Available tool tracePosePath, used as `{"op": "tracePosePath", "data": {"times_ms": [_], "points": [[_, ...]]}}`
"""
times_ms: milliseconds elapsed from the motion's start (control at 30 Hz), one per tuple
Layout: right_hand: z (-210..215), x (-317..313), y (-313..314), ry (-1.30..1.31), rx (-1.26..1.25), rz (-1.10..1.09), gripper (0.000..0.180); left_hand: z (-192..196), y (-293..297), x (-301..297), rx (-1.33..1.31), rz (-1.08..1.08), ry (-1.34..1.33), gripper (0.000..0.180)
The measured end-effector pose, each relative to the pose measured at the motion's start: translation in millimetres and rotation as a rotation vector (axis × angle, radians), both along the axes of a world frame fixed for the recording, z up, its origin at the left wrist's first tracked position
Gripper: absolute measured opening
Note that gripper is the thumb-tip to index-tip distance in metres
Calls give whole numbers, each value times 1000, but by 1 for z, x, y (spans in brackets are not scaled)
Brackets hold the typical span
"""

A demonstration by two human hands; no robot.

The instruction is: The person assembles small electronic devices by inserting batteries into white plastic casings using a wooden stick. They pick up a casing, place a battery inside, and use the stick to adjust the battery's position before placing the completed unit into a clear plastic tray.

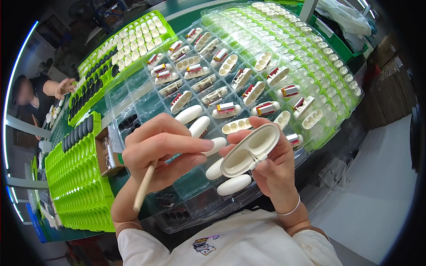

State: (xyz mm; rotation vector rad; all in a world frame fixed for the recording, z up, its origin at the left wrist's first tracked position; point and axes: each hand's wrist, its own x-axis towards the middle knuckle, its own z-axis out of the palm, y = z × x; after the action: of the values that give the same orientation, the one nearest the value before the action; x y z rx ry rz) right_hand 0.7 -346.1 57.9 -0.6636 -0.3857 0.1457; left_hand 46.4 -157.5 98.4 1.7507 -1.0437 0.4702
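My left hand [155,148] is closed in a pinch on a thin wooden stick [144,188] that slants down from the fingers; its other end is hidden behind them. In my right hand [279,175] lies a white oval case shell [237,162], hollow side up, with a small metal piece across its near edge under the thumb. Just beyond and below the shell, smooth white oval pieces [234,185] sit in a clear compartment tray [137,91]. Farther up the tray are several white oval inserts [226,110], many with red and yellow parts in them.
A bright green tray [82,190] stands at the left, with black oval pieces [79,132] at its top. Beside it is a cardboard box [104,150]. Clear trays [319,84] with rounded cups cover the right. Another person's hand [65,88] reaches in at far left.
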Motion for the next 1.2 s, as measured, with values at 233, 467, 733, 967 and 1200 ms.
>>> {"op": "tracePosePath", "data": {"times_ms": [233, 467, 733, 967, 1200], "points": [[-2, 0, 4, -19, -139, -33, 55, 5, -12, -10, 174, -10, 186, 29], [-5, 2, 5, -3, -199, -60, 54, 0, -14, -8, 128, -107, 241, 33], [-4, 1, 5, 108, -261, -119, 51, 1, -10, -4, 145, -81, 301, 29], [-7, 3, 5, 223, -344, -263, 55, -4, 23, 48, 198, 371, 334, 12], [-12, 6, 4, 236, -352, -284, 50, -44, 129, 175, 758, 1001, 145, 15]]}}
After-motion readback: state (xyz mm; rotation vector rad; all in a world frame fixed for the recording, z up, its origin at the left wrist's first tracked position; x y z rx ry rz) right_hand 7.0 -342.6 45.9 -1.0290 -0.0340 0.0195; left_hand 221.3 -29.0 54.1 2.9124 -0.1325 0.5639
